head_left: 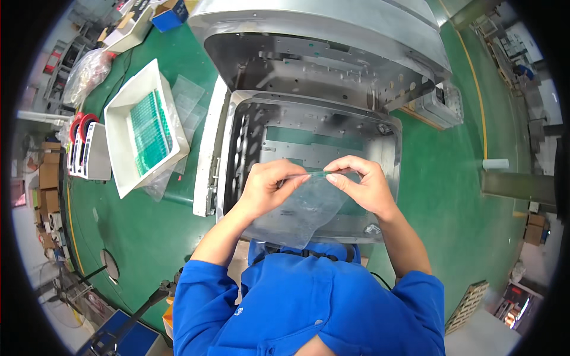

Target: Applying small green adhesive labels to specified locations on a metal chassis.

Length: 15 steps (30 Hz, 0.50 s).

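Green matting covers the workbench, where an open grey metal machine chamber sits mid-bench. Above its near edge, the left hand and right hand each pinch the top edge of a clear plastic bag. A white tray of green strips lies toward the left edge.

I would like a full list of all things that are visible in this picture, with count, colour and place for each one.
clear plastic bag: one, transparent, held at its top edge by both hands over the machine chamber
machine chamber: one, grey metal, centre, its lid raised behind
white tray: one, white, on the left, holding green parts
loose clear bags: several, transparent, between tray and machine
table: one, green surface
white cylinder: one, white, far right
left hand: one, pinching the bag's top edge
right hand: one, pinching the bag's top edge
sleeves: two, blue, bottom
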Each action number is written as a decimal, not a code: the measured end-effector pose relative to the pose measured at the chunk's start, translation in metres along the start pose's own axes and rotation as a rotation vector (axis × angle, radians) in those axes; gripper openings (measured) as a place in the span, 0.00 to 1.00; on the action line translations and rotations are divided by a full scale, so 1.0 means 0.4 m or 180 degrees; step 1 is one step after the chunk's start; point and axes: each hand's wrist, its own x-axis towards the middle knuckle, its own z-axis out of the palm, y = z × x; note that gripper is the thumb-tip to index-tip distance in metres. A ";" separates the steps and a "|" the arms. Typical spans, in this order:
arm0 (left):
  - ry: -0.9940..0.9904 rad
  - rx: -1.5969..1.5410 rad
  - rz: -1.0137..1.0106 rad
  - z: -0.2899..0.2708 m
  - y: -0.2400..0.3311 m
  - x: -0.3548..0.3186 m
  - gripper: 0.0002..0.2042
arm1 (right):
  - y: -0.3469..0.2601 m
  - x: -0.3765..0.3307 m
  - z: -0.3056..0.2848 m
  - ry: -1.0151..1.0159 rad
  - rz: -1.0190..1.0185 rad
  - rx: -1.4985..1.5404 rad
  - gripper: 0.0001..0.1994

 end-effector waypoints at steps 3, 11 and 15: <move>-0.0067 -0.0424 -0.0350 0.018 -0.029 0.016 0.05 | 0.030 0.010 -0.006 0.0098 0.0238 0.0096 0.05; -0.0110 -0.0660 -0.0887 0.081 -0.081 0.017 0.04 | 0.121 0.002 -0.007 0.0540 -0.0167 -0.0340 0.04; -0.0063 -0.0637 -0.1381 0.102 -0.096 0.005 0.04 | 0.160 -0.009 -0.001 0.0572 -0.0398 -0.0755 0.04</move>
